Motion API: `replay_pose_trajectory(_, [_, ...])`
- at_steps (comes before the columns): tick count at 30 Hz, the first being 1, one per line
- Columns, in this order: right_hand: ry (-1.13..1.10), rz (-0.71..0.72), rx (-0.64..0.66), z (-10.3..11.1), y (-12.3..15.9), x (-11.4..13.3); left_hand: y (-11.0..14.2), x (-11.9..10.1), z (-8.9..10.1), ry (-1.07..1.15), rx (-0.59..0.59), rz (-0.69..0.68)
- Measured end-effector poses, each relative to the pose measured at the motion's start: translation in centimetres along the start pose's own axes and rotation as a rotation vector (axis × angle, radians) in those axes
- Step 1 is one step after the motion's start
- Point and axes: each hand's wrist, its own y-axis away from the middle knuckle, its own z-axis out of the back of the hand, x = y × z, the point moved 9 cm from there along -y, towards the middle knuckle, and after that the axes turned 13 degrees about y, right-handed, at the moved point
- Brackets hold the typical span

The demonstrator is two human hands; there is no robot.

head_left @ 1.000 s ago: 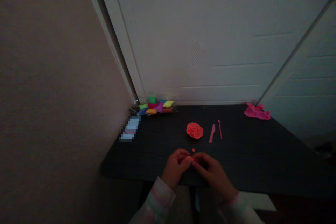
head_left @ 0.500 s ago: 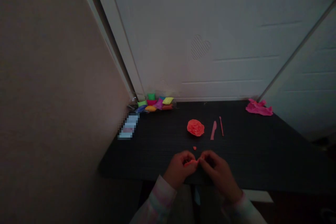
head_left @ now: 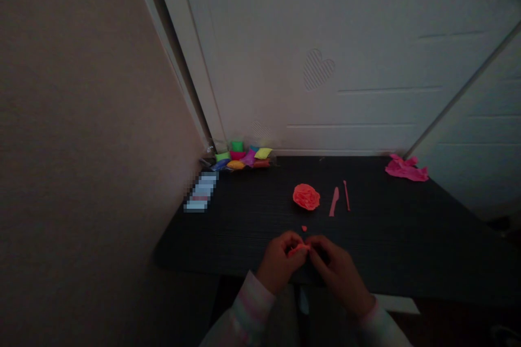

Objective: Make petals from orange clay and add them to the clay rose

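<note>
Close to the table's front edge, my left hand (head_left: 280, 260) is closed on a piece of orange-red modelling clay (head_left: 299, 249). My right hand (head_left: 336, 268) pinches the right end of the same clay, its thumb and fingertips touching it. Much of the piece is hidden by my fingers. Just beyond my hands lies a small clay bit (head_left: 304, 229). Farther back sits a ruffled clay flower (head_left: 306, 197) of the same colour. To its right are a pink plastic knife (head_left: 334, 201) and a thin pink stick tool (head_left: 346, 195).
Small packets of coloured clay (head_left: 240, 158) lie at the back left against the white panel (head_left: 260, 54). A blurred pale card-like item (head_left: 201, 192) is at the table's left edge. Crumpled pink material (head_left: 406, 168) rests at the back right of the dark table (head_left: 407, 238).
My right hand has shifted slightly left, closer to my left hand, and the clay between them looks shorter. The whole view has shifted a little.
</note>
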Motion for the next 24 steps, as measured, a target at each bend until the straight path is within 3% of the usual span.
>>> replay_pose_trajectory(6, [0.025,0.105,0.004,0.0,0.4,0.7,0.0,-0.2,0.4,-0.04,-0.086,-0.028])
replay_pose_trajectory(14, [-0.043,0.005,-0.014,0.0,-0.3,0.0,-0.1,-0.8,0.1,-0.057,-0.034,-0.031])
replay_pose_trajectory(18, [-0.11,-0.046,-0.1,0.8,-0.2,-0.7,-0.2,-0.4,-0.3,-0.053,-0.001,-0.01])
replay_pose_trajectory(24, [-0.303,-0.206,-0.313,3.0,-0.1,-4.2,0.1,0.0,0.1,-0.002,-0.013,0.009])
